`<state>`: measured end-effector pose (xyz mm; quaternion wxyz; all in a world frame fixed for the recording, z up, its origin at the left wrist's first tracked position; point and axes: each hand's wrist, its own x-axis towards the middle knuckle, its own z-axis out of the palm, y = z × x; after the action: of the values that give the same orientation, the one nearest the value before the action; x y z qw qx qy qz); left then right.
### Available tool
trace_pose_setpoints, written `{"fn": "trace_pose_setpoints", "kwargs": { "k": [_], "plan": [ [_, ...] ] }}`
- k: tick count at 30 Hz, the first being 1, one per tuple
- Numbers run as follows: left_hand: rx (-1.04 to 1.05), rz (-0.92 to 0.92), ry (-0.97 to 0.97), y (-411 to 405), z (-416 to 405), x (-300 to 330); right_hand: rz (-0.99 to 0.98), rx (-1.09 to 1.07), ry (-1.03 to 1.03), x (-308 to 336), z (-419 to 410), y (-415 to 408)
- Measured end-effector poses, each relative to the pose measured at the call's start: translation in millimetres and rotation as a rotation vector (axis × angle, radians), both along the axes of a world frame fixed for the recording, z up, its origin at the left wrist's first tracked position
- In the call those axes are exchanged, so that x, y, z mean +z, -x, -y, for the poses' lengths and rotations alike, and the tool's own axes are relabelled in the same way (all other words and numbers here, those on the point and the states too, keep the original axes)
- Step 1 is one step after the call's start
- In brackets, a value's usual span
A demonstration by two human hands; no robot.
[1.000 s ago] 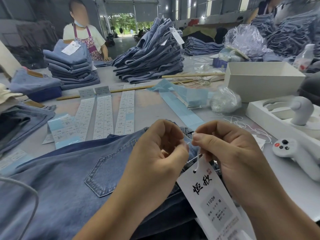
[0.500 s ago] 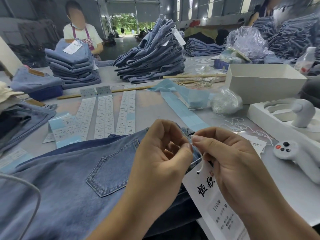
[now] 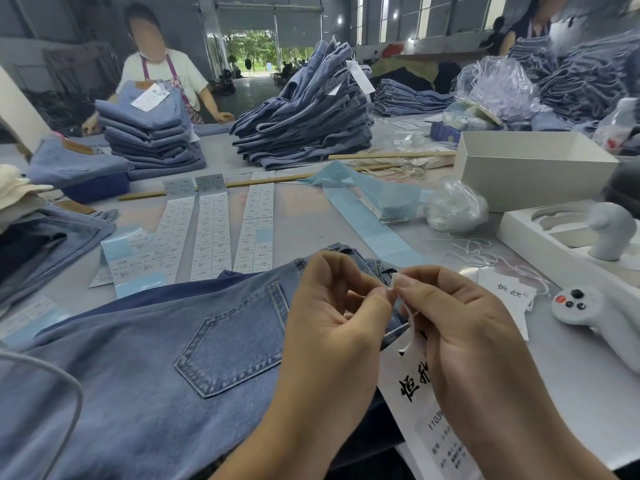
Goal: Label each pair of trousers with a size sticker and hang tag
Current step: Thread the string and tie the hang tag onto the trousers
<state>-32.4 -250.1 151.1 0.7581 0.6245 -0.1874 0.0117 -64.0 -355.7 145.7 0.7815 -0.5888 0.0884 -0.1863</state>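
Pinched between the fingertips of the left hand (image 3: 332, 306) and the right hand (image 3: 460, 327), both narrow and curled, is the white string (image 3: 408, 327) of the hang tag (image 3: 415, 403), at centre frame just above the trousers' (image 3: 138, 358) waistband. The tag itself lies below the hands, lower right of centre, partly hidden by the right wrist. Whether the string already passes through a belt loop cannot be told; the fingers cover that spot.

The likely slip: the thin string escapes the pinch, or the knot closes without catching the loop, leaving the tag loose. Size sticker sheets (image 3: 207, 233) lie above the trousers, centre-left; loose strings (image 3: 478, 254) at right could tangle in.
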Motion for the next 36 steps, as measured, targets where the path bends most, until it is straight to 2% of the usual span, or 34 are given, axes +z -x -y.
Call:
{"fn": "trace_pose_setpoints", "kwargs": {
  "k": [19, 36],
  "plan": [
    [0.037, -0.019, 0.058, 4, 11, -1, 0.027, -0.089, -0.087, -1, -9, 2],
    [-0.016, -0.068, 0.113, 4, 8, 1, 0.011, -0.124, 0.005, -3, -11, 5]
  ]
}}
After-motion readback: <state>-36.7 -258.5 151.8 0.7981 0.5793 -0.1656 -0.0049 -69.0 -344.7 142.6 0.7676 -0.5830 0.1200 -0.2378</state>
